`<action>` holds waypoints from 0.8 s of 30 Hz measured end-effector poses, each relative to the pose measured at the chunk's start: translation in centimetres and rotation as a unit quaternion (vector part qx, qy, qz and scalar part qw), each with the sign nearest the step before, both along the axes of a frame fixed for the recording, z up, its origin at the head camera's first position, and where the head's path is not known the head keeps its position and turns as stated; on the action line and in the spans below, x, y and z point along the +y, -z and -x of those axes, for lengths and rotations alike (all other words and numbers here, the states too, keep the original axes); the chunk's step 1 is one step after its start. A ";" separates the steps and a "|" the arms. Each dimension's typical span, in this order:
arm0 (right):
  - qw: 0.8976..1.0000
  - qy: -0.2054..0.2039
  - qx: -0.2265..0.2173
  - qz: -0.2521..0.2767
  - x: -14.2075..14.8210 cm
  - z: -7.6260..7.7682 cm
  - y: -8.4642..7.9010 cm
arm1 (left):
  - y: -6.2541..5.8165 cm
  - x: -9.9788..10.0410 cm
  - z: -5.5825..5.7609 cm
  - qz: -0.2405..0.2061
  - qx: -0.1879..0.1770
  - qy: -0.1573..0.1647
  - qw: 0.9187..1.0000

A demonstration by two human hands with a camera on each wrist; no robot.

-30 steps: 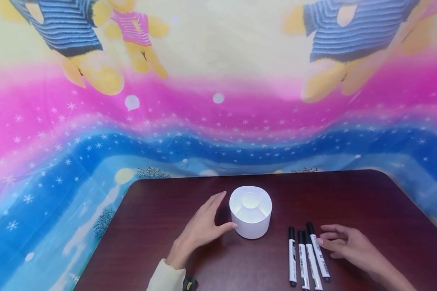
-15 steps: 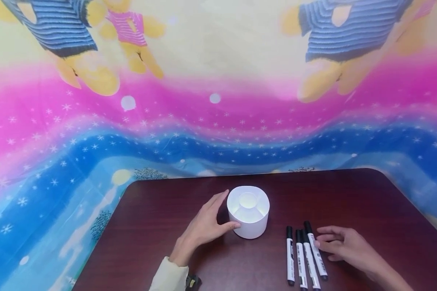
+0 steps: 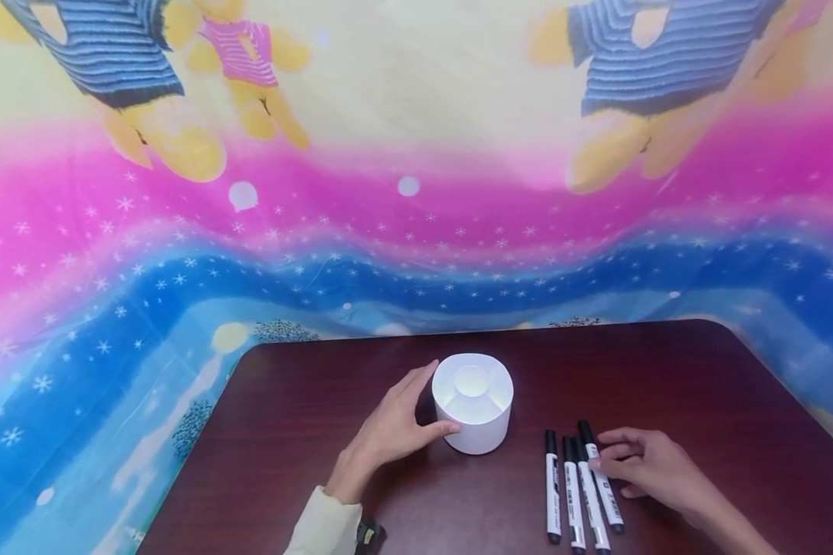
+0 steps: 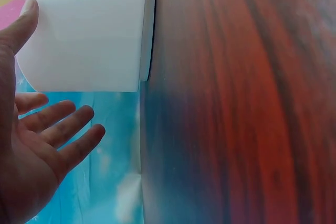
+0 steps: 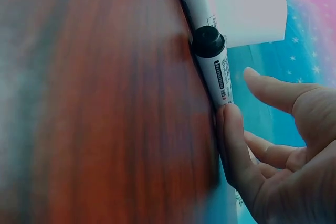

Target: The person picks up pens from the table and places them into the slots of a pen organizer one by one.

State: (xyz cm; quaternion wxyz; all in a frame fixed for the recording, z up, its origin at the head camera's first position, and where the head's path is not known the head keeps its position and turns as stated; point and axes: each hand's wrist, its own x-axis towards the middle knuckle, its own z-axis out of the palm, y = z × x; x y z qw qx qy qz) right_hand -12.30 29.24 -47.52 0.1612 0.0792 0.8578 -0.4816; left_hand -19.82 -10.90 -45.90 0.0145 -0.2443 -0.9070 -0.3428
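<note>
A white round pen holder (image 3: 475, 435) with divided compartments stands on the table. My left hand (image 3: 389, 432) is at its left side, thumb laid against the front wall and the other fingers spread loosely behind. The left wrist view shows those fingers (image 4: 79, 124) apart from the holder wall. Several black-capped white markers lie in a row to the right. My right hand (image 3: 655, 466) is beside the rightmost marker (image 3: 602, 482), a fingertip right at its barrel. In the right wrist view the thumb (image 5: 273, 90) stands away from this marker (image 5: 214, 72).
The dark reddish-brown table (image 3: 319, 385) has rounded far corners. Behind it hangs a cloth (image 3: 416, 254) printed with bears and snowflakes. The leftmost marker (image 3: 553, 493) lies slightly apart from the others. A dark device (image 3: 369, 533) shows at my left wrist.
My right hand has moved slightly left, closer to the rightmost marker. My left thumb reaches a little further along the holder's front. The holder and markers stay put on the table.
</note>
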 end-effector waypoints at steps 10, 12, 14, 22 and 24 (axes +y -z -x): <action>0.999 0.001 0.014 -0.038 -0.5 0.3 -0.1 | -0.2 0.2 -0.1 -0.003 -0.015 0.001 1.000; 1.000 -0.006 0.007 -0.026 -0.3 0.4 0.0 | -0.2 0.2 -0.1 -0.003 -0.016 0.000 1.000; 1.000 -0.018 -0.001 -0.007 0.1 0.6 0.0 | -0.1 0.2 -0.1 -0.003 -0.017 0.000 1.000; 0.997 -0.050 -0.023 0.056 1.3 1.3 -0.2 | 0.1 0.2 0.1 -0.013 -0.020 0.005 1.000; 0.995 -0.060 -0.015 0.079 1.6 1.4 -0.5 | 0.2 0.2 0.1 -0.017 -0.021 0.006 1.000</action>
